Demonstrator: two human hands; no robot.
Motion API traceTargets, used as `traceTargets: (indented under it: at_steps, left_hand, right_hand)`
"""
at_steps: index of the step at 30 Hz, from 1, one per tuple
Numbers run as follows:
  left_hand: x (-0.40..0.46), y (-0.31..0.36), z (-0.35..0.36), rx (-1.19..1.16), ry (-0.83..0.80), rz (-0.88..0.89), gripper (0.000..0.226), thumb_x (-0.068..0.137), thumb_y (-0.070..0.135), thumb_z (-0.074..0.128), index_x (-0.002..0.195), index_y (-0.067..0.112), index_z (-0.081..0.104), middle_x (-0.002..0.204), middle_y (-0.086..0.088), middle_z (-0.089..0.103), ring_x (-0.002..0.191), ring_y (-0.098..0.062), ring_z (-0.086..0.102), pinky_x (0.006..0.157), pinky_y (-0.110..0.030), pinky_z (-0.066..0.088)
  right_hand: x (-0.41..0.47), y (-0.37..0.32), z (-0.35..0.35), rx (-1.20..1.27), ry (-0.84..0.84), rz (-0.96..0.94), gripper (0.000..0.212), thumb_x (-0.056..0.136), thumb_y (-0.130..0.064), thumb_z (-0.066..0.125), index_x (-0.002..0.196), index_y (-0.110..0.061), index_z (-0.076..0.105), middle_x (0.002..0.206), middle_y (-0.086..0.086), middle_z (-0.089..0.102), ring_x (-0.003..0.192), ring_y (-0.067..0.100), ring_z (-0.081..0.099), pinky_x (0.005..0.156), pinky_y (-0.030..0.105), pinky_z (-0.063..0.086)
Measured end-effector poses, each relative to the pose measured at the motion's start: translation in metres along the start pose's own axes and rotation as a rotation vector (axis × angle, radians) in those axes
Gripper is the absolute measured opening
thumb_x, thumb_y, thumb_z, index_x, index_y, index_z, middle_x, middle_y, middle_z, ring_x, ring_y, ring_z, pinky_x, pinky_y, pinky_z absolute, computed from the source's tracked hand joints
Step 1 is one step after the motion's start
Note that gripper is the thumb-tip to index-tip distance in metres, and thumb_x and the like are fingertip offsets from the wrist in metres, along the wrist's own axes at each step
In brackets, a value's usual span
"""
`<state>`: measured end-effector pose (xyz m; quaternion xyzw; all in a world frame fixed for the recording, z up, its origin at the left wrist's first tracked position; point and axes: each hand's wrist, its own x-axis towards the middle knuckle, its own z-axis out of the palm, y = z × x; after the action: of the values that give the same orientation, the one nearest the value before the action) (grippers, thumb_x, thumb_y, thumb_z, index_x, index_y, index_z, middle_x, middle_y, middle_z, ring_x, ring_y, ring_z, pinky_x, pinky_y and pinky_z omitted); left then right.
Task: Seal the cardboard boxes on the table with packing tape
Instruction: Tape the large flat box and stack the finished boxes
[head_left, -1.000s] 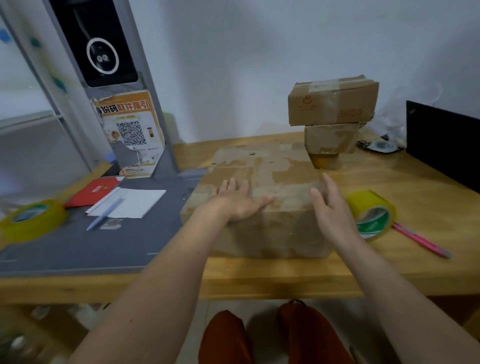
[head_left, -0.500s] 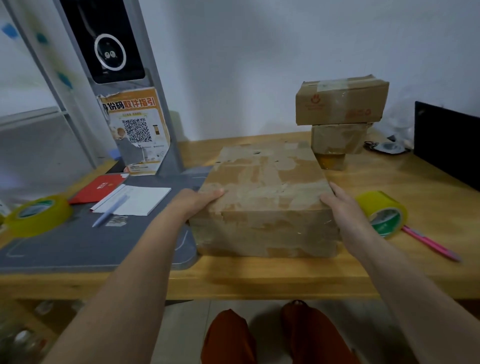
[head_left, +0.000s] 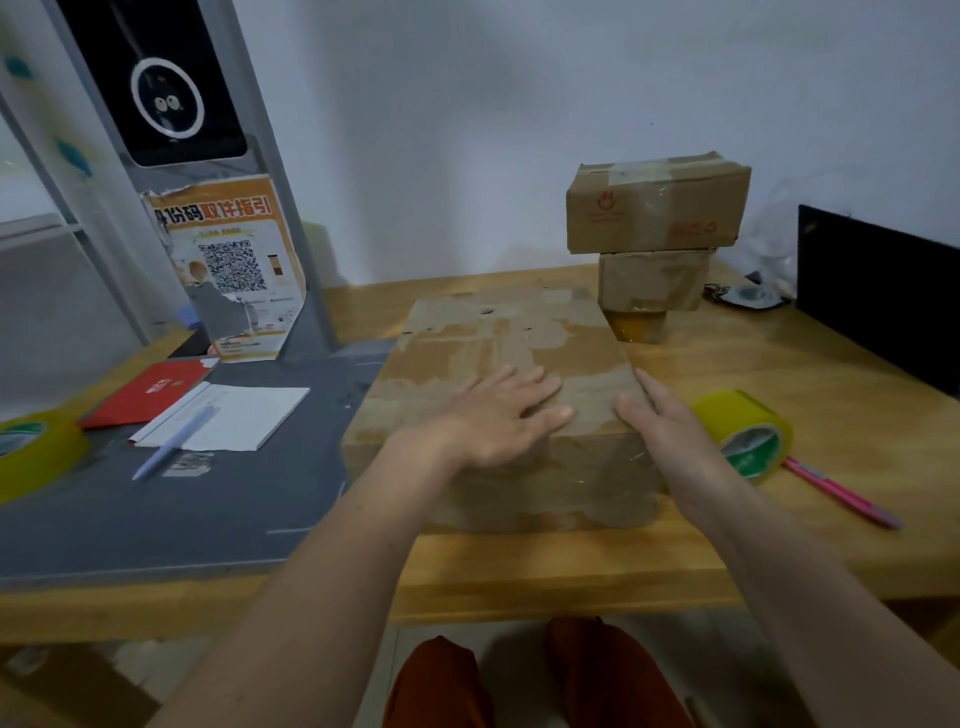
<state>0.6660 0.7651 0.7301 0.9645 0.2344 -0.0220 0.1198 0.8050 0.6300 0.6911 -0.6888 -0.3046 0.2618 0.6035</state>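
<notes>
- Head view: big cardboard box (head_left: 498, 400) sits flat on the wooden tabletop (head_left: 779, 519), near the front edge, its left part over a grey mat (head_left: 182, 493).
- Left hand (head_left: 498, 421) lies palm down on the box top near the front edge, grip wide, fingers straight and spread, holding nothing.
- Right hand (head_left: 670, 431) rests at the front right corner of the box, fingers straight along the right edge, thumb on top, grip wide too.
- Box top is patchy with old tape; probably slick there, rougher on bare card. Looks stiff; weight cannot be told.
- Best hold: flat palms on opposite side walls, or press down on top while taping.
- Yellow tape roll (head_left: 748, 431) stands on edge just beside the right hand; a pink pen (head_left: 836, 491) lies by it.
- Two smaller boxes (head_left: 654, 234) stacked at the back right, already taped on top.
</notes>
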Motion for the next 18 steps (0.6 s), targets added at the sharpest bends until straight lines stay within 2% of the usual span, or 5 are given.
traceTargets:
  at_steps: [2,6,12,15,18]
  left_hand:
    - [0.004,0.005,-0.003,0.015,-0.025,-0.020,0.071,0.095,0.072,0.017,0.158,0.041,0.007,0.165,0.016,-0.001,0.153,-0.013,-0.004,0.124,-0.044,-0.002]
    - [0.004,0.015,0.000,0.066,-0.013,-0.070,0.087,0.086,0.083,0.017,0.158,0.037,0.004,0.166,0.015,-0.002,0.153,-0.015,-0.003,0.123,-0.046,0.000]
    - [-0.006,0.024,0.003,0.038,0.082,-0.067,0.082,0.092,0.074,0.025,0.158,0.026,0.018,0.166,0.008,0.013,0.152,-0.015,0.014,0.123,-0.039,0.014]
    - [-0.011,0.021,0.002,-0.013,0.117,-0.044,0.080,0.089,0.073,0.039,0.155,0.030,0.026,0.163,0.010,0.025,0.148,-0.017,0.026,0.119,-0.039,0.025]
    - [-0.013,0.023,0.008,0.083,0.166,-0.052,0.090,0.080,0.076,0.055,0.153,0.030,0.029,0.154,0.008,0.036,0.138,-0.015,0.033,0.111,-0.036,0.034]
  right_hand:
    - [0.002,0.001,-0.001,0.001,-0.002,-0.015,0.050,0.100,-0.033,0.049,0.148,-0.028,0.036,0.133,-0.003,0.052,0.114,0.018,0.053,0.092,0.037,0.046]
    - [0.001,0.000,0.000,0.004,0.004,-0.036,0.044,0.101,-0.031,0.046,0.145,-0.029,0.038,0.112,-0.012,0.054,0.097,0.005,0.052,0.071,0.026,0.043]
    - [0.001,0.003,-0.001,0.004,-0.002,-0.026,0.049,0.101,-0.033,0.046,0.149,-0.028,0.034,0.129,-0.003,0.052,0.108,0.015,0.054,0.078,0.029,0.047]
    - [0.000,0.002,0.000,0.012,-0.010,-0.022,0.051,0.101,-0.034,0.047,0.149,-0.029,0.033,0.132,-0.003,0.053,0.112,0.017,0.055,0.086,0.034,0.050]
    - [-0.001,0.003,0.000,0.042,-0.002,-0.019,0.048,0.101,-0.034,0.047,0.147,-0.030,0.036,0.129,-0.005,0.055,0.108,0.014,0.056,0.081,0.030,0.049]
